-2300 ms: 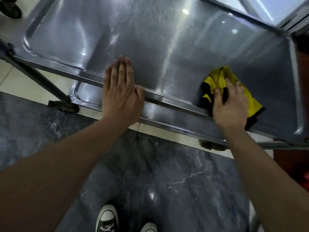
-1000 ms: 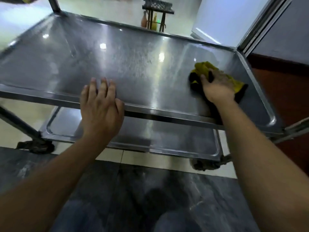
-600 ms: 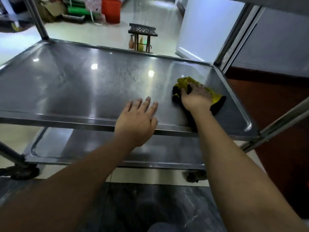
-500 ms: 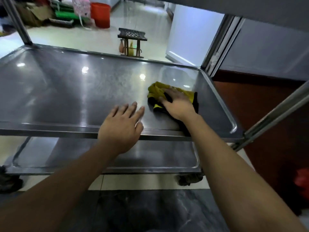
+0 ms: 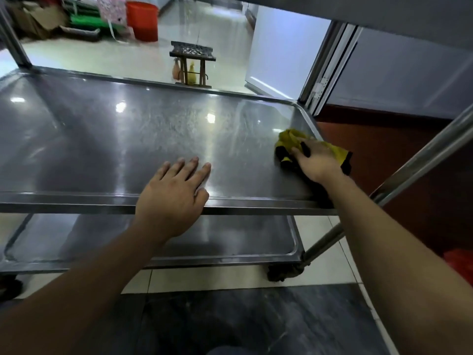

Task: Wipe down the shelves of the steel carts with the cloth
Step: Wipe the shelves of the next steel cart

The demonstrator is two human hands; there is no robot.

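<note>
Pale floor tiles [image 5: 225, 62] stretch away behind a steel cart, and dark marbled tiles [image 5: 256, 321] lie nearest the camera. On the far floor a small dark wooden stool [image 5: 191, 63] is seen, with a round red plastic bin [image 5: 142, 20] beyond it at the upper left. The cart's middle shelf, a flat shiny steel tray with a raised rim [image 5: 128, 139], fills the centre of the view and is marked by light reflections. A lower steel shelf [image 5: 230, 239] is visible beneath it, just above a dark caster wheel [image 5: 284, 272]. The left hand [image 5: 174, 196] is laid flat, palm down with fingers spread, across the near rim of the middle shelf. The right hand [image 5: 316, 161] is pressed palm down, fingers loosely spread, on a crumpled yellow and black cloth [image 5: 291, 143]. The cloth is held against the shelf surface near its right rim, towards the far right corner.
</note>
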